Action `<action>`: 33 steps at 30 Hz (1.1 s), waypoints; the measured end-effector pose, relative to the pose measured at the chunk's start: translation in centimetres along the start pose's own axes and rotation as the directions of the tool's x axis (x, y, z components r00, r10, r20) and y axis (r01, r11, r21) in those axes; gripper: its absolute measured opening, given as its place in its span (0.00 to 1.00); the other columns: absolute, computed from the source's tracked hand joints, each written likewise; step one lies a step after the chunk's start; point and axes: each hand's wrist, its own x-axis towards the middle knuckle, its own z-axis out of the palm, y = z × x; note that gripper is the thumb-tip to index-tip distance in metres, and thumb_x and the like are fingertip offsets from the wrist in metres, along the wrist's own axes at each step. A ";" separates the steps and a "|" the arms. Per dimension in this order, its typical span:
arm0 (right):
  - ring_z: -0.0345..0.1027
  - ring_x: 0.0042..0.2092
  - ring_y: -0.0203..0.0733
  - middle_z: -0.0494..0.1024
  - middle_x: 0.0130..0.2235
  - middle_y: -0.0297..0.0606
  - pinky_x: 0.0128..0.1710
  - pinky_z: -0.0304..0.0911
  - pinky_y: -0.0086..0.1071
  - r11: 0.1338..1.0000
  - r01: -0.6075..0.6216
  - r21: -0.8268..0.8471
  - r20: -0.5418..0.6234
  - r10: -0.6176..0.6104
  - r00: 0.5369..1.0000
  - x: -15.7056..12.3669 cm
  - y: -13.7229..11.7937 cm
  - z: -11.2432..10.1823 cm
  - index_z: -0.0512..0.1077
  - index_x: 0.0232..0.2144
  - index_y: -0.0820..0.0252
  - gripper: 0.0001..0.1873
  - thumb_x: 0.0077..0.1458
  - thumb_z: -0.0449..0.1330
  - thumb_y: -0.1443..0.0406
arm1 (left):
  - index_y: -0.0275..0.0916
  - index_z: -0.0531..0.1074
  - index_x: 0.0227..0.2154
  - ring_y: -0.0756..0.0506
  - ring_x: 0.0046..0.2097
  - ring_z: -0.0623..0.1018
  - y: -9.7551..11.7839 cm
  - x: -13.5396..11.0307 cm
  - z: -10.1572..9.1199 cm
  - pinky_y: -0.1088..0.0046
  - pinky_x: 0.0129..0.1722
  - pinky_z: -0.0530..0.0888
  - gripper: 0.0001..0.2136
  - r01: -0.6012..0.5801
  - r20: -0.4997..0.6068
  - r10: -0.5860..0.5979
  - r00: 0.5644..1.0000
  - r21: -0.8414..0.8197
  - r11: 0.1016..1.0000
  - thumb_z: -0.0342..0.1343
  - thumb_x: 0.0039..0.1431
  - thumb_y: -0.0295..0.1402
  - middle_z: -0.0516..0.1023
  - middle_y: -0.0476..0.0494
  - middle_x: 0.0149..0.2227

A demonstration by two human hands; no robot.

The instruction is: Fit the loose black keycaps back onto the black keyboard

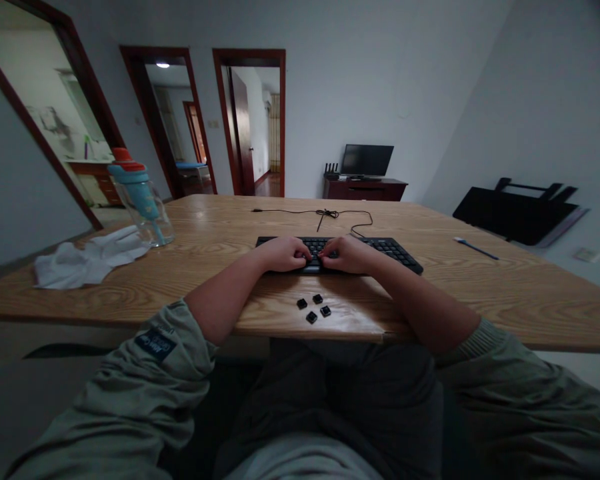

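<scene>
A black keyboard (pixel 397 253) lies on the wooden table in front of me. My left hand (pixel 284 255) rests on its front middle, fingers curled in and fingertips down among the keys. Just beside it, my right hand (pixel 347 255) bends over the same keys with thumb and fingers pressed together. The two sets of fingertips almost meet; anything pinched between them is too small or hidden to make out. Between the keyboard and the table's front edge lie several loose black keycaps (pixel 311 317), grouped close together.
A crumpled white tissue (pixel 87 259) and a clear bottle with a blue and red lid (pixel 143 200) stand at the left. The keyboard cable (pixel 350 212) runs behind it. A small brush (pixel 475 249) lies at the right. The wooden table (pixel 205 287) ends close to my lap.
</scene>
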 end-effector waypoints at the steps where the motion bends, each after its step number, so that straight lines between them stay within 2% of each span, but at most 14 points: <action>1: 0.71 0.33 0.40 0.82 0.32 0.41 0.35 0.63 0.29 1.000 -0.006 -0.016 -0.003 0.006 1.000 -0.1 -0.3 0.0 0.83 0.39 0.60 0.13 0.56 0.61 0.61 | 0.41 0.81 0.45 0.46 0.38 0.79 0.0 0.0 0.0 0.74 0.40 0.71 0.16 -0.002 -0.002 0.002 1.000 -0.002 1.000 0.53 0.57 0.32 0.84 0.45 0.41; 10: 0.73 0.39 0.45 0.82 0.36 0.44 0.38 0.62 0.29 0.987 -0.038 -0.156 -0.072 0.027 0.997 -0.2 -1.5 0.5 0.83 0.38 0.58 0.14 0.54 0.62 0.59 | 0.40 0.81 0.45 0.46 0.37 0.79 -0.6 0.0 0.4 0.74 0.38 0.71 0.16 -0.020 -0.013 0.020 1.000 0.001 1.000 0.52 0.57 0.32 0.83 0.44 0.40; 23: 0.74 0.37 0.45 0.82 0.34 0.43 0.37 0.63 0.30 0.992 -0.076 -0.097 -0.063 0.070 0.996 0.0 -1.7 0.5 0.83 0.37 0.58 0.13 0.56 0.59 0.61 | 0.40 0.81 0.44 0.46 0.40 0.79 -0.7 -0.1 0.6 0.74 0.42 0.71 0.16 -0.028 -0.032 0.029 0.999 0.029 0.999 0.52 0.57 0.32 0.83 0.45 0.41; 27: 0.75 0.37 0.47 0.82 0.37 0.44 0.37 0.63 0.32 0.972 -0.060 -0.226 -0.098 0.039 0.994 0.1 -2.4 1.0 0.83 0.36 0.57 0.14 0.56 0.57 0.61 | 0.40 0.81 0.43 0.46 0.41 0.79 -0.7 -0.1 0.7 0.74 0.42 0.71 0.15 -0.033 -0.049 0.035 0.998 0.043 0.999 0.52 0.57 0.32 0.82 0.45 0.41; 30: 0.75 0.38 0.50 0.82 0.38 0.50 0.36 0.62 0.34 0.939 -0.029 -0.344 -0.121 -0.014 0.993 0.1 -2.9 1.6 0.82 0.36 0.62 0.16 0.57 0.56 0.59 | 0.40 0.80 0.43 0.45 0.41 0.79 -0.5 -0.2 0.7 0.74 0.43 0.71 0.15 -0.032 -0.052 0.035 0.998 0.056 0.998 0.52 0.57 0.32 0.82 0.44 0.41; 33: 0.75 0.39 0.51 0.81 0.39 0.51 0.36 0.62 0.34 0.935 -0.024 -0.355 -0.145 -0.030 0.989 0.2 -2.6 2.0 0.81 0.36 0.64 0.17 0.57 0.55 0.60 | 0.40 0.80 0.44 0.45 0.42 0.79 -0.2 -0.4 0.6 0.74 0.43 0.71 0.15 -0.024 -0.049 0.027 0.998 0.060 0.998 0.52 0.57 0.32 0.82 0.45 0.42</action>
